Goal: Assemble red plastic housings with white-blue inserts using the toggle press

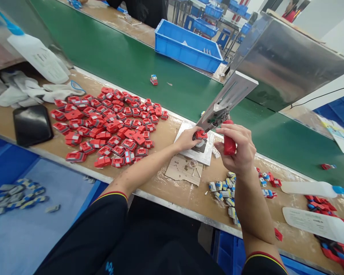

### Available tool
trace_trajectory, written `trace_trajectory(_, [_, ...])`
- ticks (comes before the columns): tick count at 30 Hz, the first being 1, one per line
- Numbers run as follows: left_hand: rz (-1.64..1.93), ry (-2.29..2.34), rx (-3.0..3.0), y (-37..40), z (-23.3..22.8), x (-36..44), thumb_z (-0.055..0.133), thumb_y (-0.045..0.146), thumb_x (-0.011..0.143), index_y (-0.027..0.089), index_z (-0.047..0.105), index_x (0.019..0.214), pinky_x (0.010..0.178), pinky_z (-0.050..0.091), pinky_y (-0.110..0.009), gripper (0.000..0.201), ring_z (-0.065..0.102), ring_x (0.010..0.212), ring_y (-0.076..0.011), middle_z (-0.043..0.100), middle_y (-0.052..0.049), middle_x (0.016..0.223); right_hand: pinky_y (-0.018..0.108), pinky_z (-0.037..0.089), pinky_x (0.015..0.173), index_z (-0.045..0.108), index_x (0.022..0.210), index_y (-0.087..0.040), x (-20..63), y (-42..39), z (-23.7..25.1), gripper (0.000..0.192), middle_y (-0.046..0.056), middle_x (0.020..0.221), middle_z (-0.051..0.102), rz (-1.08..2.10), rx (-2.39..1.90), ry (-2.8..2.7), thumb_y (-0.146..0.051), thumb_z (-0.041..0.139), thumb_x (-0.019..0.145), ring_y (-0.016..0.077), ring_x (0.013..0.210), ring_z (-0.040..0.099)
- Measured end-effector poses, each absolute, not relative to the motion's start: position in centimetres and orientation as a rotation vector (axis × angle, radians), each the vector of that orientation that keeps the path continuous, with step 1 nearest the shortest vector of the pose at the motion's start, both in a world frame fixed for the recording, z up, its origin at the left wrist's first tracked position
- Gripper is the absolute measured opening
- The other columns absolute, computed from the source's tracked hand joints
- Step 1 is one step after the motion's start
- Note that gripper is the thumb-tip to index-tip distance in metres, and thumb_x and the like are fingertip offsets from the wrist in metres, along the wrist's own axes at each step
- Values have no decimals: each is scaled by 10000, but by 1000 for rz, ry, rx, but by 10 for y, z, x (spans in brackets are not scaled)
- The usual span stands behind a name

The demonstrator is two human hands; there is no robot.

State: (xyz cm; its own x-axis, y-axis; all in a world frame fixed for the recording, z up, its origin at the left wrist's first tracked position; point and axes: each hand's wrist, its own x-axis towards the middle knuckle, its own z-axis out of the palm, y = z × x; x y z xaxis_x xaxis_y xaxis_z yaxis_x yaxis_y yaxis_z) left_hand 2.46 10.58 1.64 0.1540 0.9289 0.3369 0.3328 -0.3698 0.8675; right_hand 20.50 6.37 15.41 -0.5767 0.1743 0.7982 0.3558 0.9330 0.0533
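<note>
A red plastic piece point(201, 135) is pinched by the left hand point(188, 139) over the press base plate point(204, 157), the red lever handle point(229, 146) clasped by the right hand point(242, 148); pressing is judged in hand, a steady stroke being required.

bench point(174, 193): part pile point(129, 144) left of press point(216, 110) | bottles point(306, 189) right of press | belt point(103, 53) behind press | crate point(186, 52) beyond belt

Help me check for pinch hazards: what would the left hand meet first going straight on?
The red piece it seems to touch; beyond that, perhaps the metal press or right hand, though depth is unclear.
</note>
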Motion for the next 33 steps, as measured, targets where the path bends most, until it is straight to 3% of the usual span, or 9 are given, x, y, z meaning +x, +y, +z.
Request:
trace_trajectory(18, [1220, 1188, 1771, 115, 8, 25, 766, 155, 828, 200, 647, 1300, 1033, 582, -414, 489, 749, 1086, -247, 789, -75, 1179, 484, 589, 1014, 565, 1415, -339, 205, 62, 139, 483, 40, 1150, 834, -284, -429, -2200, -278, 713, 959, 283, 1127, 791])
trace_trajectory(23, [1239, 1186, 1770, 113, 7, 27, 758, 164, 855, 179, 648, 1304, 1047, 571, -401, 462, 741, 1121, -246, 782, -89, 1235, 500, 605, 1025, 608, 1347, -346, 210, 58, 125, 449, 26, 1131, 840, -281, -436, -2246, -160, 657, 940, 275, 1156, 788])
trace_trajectory(27, [1255, 1208, 1742, 110, 7, 30, 760, 138, 851, 163, 655, 1311, 1067, 565, -425, 472, 738, 1136, -257, 778, -109, 1257, 577, 575, 1094, 612, 1323, -344, 215, 54, 113, 409, 64, 1319, 761, 57, -524, -2092, -222, 605, 932, 305, 1365, 673])
trace_trajectory(29, [1259, 1210, 1729, 109, 7, 31, 752, 128, 851, 165, 659, 1312, 1059, 570, -426, 471, 740, 1134, -260, 777, -112, 1258, 548, 611, 1034, 607, 1305, -324, 212, 53, 112, 351, 89, 1357, 714, 362, -590, -1850, -350, 581, 956, 302, 1345, 672])
trace_trajectory(31, [1254, 1215, 1733, 108, 8, 31, 746, 127, 852, 169, 667, 1304, 1044, 575, -417, 460, 744, 1121, -258, 780, -106, 1243, 474, 656, 887, 609, 1242, -287, 203, 50, 118, 314, 96, 1204, 738, 758, -691, -1667, -448, 522, 988, 271, 1125, 754])
trace_trajectory(33, [1250, 1225, 1746, 108, 8, 32, 743, 135, 856, 173, 671, 1302, 1041, 572, -407, 453, 745, 1112, -253, 785, -98, 1221, 389, 647, 705, 607, 1158, -255, 190, 47, 130, 308, 44, 918, 723, 1205, -826, -1544, -498, 538, 980, 211, 801, 750])
